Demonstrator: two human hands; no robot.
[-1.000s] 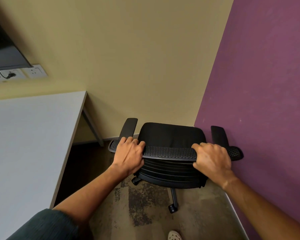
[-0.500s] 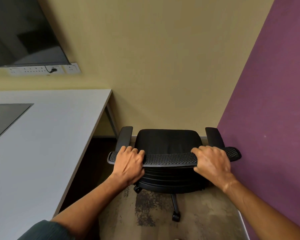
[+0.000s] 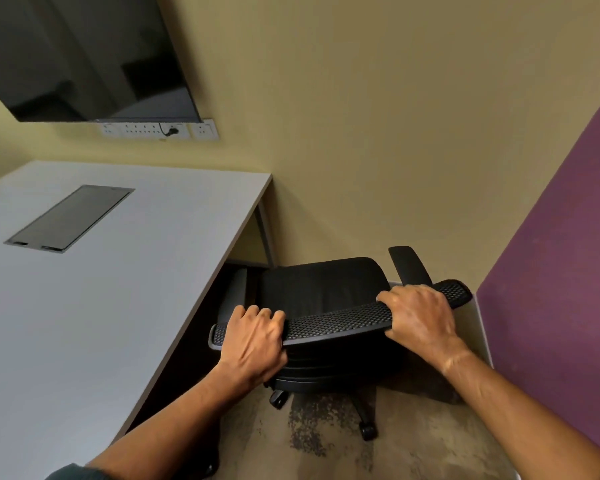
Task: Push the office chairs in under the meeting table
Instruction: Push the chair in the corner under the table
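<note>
A: Where's the chair rn?

B: Black office chair (image 3: 321, 289) sits at the desk's near-right edge, by the far-right corner. Its left armrest (image 3: 235, 289) is already under the desk (image 3: 94, 306) edge, seat and the rest still out on the carpet (image 3: 430, 438). Backrest top (image 3: 340, 322) runs tilted, right end higher in view and close to the purple wall (image 3: 561, 265).

A: Hands?

B: Both on the backrest top, approx. one at each end. Left hand (image 3: 253, 344) is curled over the mesh rim near its left end, fingers wrapped tight on it. Right hand (image 3: 420, 317) is clamped on the rim near the right end, knuckles up, fingers folded over the front.

A: Right armrest?

B: Right armrest (image 3: 409, 265) is clear of the desk, just beside the cream wall (image 3: 378, 133)/purple wall corner.

A: Base?

B: One caster (image 3: 367, 430) shows on the carpet below the seat, another (image 3: 278, 399) under the left hand. Rest is hidden.

A: Desk top?

B: Grey cable flap (image 3: 71, 218) set into it, well apart from the chair. TV screen (image 3: 84, 53) and a socket strip (image 3: 160, 129) on the cream wall above the far edge, one plug in.
</note>
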